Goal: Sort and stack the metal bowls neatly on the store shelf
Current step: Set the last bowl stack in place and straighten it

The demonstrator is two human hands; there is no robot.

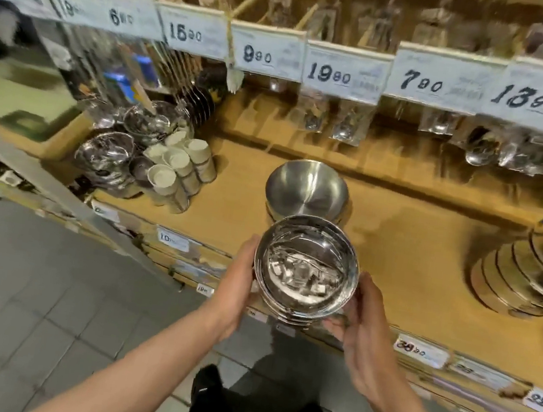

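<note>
I hold a short stack of shiny metal bowls (306, 270) between both hands, just in front of the wooden shelf's (404, 258) front edge. My left hand (235, 284) grips the stack's left side and my right hand (356, 324) cups its right side and bottom. Behind it, on the shelf, a stack of matte steel bowls (306, 189) stands upright. Further bowls wrapped in plastic (107, 156) lie at the shelf's left end. At the right end a stack of metal bowls (527, 274) leans on its side.
Cream-coloured cups (178, 166) lie stacked beside the wrapped bowls. Bagged spoons (346, 125) hang below a row of price tags (346, 72) above the shelf. Bare wood lies between the middle stack and the right one. Grey floor tiles (27, 294) are below, with my shoes visible.
</note>
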